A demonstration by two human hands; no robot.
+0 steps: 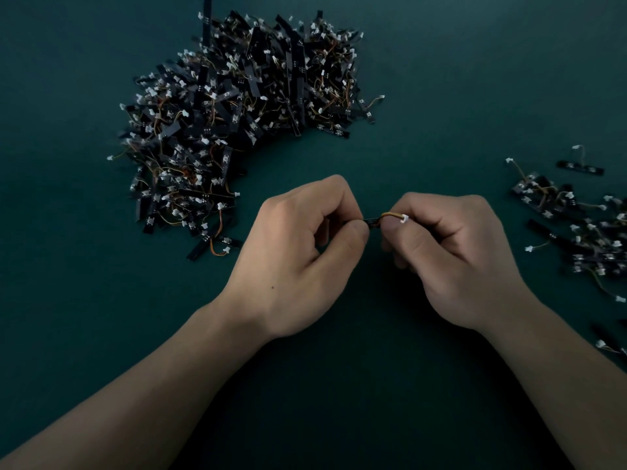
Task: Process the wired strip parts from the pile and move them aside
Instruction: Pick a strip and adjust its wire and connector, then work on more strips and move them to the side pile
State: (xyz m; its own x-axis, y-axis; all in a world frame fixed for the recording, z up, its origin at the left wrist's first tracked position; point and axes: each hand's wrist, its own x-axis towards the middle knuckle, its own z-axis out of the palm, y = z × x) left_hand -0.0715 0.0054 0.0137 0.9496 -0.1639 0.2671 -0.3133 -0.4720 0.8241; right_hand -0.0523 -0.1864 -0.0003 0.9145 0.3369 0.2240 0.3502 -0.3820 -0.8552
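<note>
No readable text or markings anywhere.

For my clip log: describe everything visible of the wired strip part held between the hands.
The wired strip part is a thin black strip, mostly hidden, with a short orange-yellow wire ending in a small white connector. It is held roughly level over the green table. The left hand pinches the strip; the right hand pinches its wire end, by the connector.

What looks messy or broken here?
Nothing looks broken. The big pile is just a jumble, with one long strip poking out past its far edge. The left hand and right hand pinch one part between them.
</note>
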